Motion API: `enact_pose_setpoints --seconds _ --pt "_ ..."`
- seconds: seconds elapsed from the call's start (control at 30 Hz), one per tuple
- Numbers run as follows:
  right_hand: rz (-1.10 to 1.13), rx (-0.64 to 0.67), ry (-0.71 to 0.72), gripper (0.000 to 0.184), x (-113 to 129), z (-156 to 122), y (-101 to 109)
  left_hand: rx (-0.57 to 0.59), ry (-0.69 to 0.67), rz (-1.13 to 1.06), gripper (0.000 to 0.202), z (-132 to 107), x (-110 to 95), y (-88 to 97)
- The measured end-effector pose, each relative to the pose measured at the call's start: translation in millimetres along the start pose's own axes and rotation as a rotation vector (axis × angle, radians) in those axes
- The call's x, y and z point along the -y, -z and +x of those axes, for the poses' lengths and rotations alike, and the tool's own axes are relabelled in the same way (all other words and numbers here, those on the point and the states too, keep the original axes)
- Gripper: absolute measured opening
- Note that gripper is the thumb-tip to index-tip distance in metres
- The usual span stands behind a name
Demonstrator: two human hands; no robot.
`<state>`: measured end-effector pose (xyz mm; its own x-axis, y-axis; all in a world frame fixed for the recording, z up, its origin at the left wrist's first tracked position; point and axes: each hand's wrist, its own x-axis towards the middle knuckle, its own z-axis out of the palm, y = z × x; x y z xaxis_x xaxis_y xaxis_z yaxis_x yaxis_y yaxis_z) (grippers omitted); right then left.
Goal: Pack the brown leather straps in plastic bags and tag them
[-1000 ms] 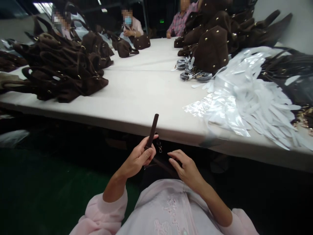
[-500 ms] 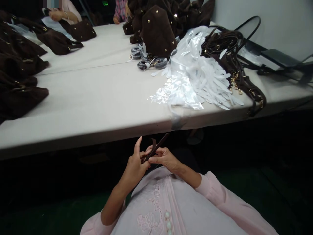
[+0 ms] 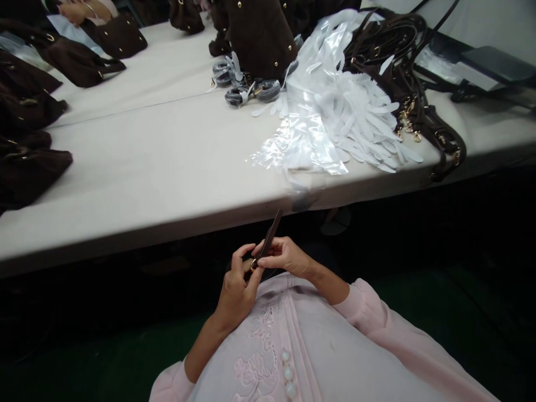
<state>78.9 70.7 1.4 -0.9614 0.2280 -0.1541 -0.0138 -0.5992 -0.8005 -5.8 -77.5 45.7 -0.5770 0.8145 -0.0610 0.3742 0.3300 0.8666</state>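
A dark brown strap (image 3: 271,233) with a gold buckle (image 3: 253,264) at its lower end is held between my hands, just in front of the table edge. My left hand (image 3: 239,287) is closed, its thumb and fingers pinching the strap at the buckle. From the other side, my right hand (image 3: 288,258) grips the strap between thumb and fingers just above the buckle. The strap's free end points up toward the table. Whatever part of it runs below the fingers is hidden.
On the white table (image 3: 167,162) lie a pile of white plastic strips (image 3: 335,117), brown straps with gold clasps (image 3: 408,106), and coiled dark cords (image 3: 251,92). Brown bags (image 3: 262,36) stand behind; more bags (image 3: 33,173) lie left. Another person's hand (image 3: 75,12) is at the far left.
My left index finger has folded down from its raised position onto the strap. The strap's loose flap now lies against the rest, and the strap stands steeper. The view has shifted slightly downward.
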Motion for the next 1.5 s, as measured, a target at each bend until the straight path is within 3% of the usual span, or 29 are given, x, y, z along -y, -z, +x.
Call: enact_pose_setpoints --seconds 0.23,0.33,0.4,0.53,0.67,0.8,1.03,1.23,1.5 --pt "0.180 -0.204 0.162 0.026 21 -5 16 0.113 0.066 0.013 0.046 -8 3 17.6" --pt "0.244 -0.213 0.189 0.025 34 -7 25 0.198 0.148 -0.004 0.045 -14 15 30.5" --pt "0.170 -0.225 0.231 0.026 38 -10 28 0.254 0.193 -0.006 0.042 -17 24 38.1" --pt "-0.021 -0.200 0.267 0.030 36 -14 20 0.338 0.219 -0.070 0.037 -13 35 42.8" --pt "-0.081 -0.107 0.200 0.031 29 -15 2 0.383 0.206 -0.227 0.035 0 27 32.4" --pt "0.045 -0.080 0.186 0.042 32 -18 -6 0.361 0.167 -0.289 0.036 8 19 20.4" --pt "0.282 -0.289 0.169 0.048 46 -18 13 0.340 0.184 -0.305 0.039 6 13 19.5" --pt "0.158 -0.316 0.237 0.038 41 -15 14 0.297 0.189 -0.272 0.038 1 12 21.5" --pt "0.041 -0.265 0.184 0.034 18 -10 -9 0.170 0.153 -0.253 0.032 18 0 12.8"
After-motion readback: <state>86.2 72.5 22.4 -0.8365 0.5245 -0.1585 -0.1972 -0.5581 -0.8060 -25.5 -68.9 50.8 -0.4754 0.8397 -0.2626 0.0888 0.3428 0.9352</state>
